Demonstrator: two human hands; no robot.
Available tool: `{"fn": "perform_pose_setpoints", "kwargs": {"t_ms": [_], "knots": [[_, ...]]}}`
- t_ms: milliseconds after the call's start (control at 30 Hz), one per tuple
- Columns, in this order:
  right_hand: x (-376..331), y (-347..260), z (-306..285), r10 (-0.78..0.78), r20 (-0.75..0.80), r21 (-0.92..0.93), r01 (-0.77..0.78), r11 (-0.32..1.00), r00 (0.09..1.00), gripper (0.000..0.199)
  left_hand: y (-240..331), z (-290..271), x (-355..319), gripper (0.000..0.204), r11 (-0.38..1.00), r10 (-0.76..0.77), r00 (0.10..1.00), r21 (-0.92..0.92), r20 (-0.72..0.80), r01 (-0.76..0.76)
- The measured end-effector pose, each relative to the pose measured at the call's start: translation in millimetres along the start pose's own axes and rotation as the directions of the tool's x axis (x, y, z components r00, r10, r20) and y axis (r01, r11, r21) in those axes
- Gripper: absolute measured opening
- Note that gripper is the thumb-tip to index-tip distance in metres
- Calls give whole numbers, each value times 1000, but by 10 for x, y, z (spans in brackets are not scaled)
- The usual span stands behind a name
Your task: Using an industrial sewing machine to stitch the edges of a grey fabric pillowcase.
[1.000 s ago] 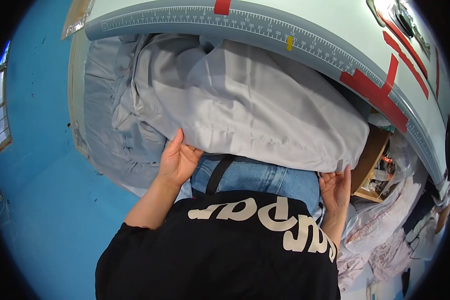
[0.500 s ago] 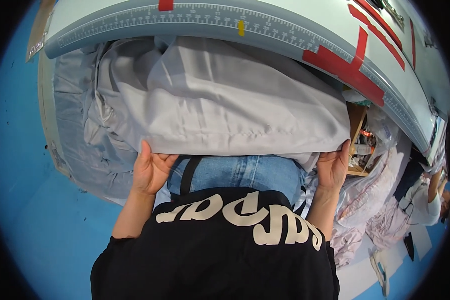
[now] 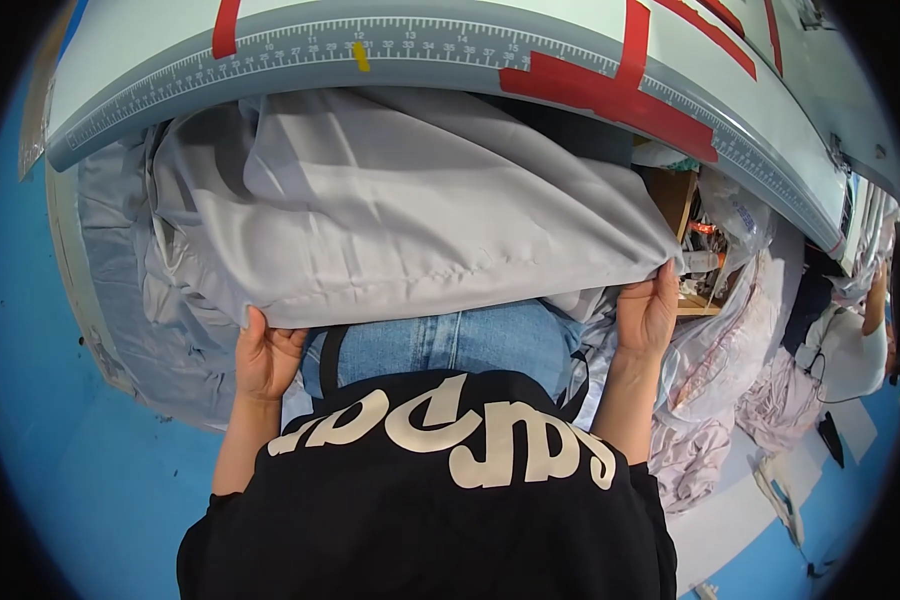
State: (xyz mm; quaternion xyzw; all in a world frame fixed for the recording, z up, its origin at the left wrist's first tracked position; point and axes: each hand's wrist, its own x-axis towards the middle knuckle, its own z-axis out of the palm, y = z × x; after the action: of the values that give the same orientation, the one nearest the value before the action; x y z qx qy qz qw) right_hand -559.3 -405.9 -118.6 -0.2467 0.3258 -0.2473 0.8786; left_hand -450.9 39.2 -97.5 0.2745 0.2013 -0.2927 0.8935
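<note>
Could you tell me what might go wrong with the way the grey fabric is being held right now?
1. The left hand and right hand grip only the near hem of the smooth grey fabric; it looks slippery and could slide out of the fingers.
2. Loose folds hang on the left over the blue floor and might drag or get dirty.
3. The far part lies under the edge of the pale table with the printed ruler and red tape, where it could snag.
</note>
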Motion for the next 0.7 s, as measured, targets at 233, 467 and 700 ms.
{"fn": "perform_pose_setpoints", "kwargs": {"t_ms": [233, 467, 700], "knots": [[76, -103, -33, 105, 34, 179, -110, 978, 994, 31, 75, -74, 12, 40, 999, 29, 1000, -20, -7, -29], [238, -174, -314, 67, -86, 118, -57, 991, 994, 27, 161, -203, 9, 43, 994, 57, 998, -95, 13, -55], [270, -481, -281, -47, -221, 122, 75, 990, 974, 29, 862, -241, 200, 44, 977, 207, 977, 36, 49, -209]]}}
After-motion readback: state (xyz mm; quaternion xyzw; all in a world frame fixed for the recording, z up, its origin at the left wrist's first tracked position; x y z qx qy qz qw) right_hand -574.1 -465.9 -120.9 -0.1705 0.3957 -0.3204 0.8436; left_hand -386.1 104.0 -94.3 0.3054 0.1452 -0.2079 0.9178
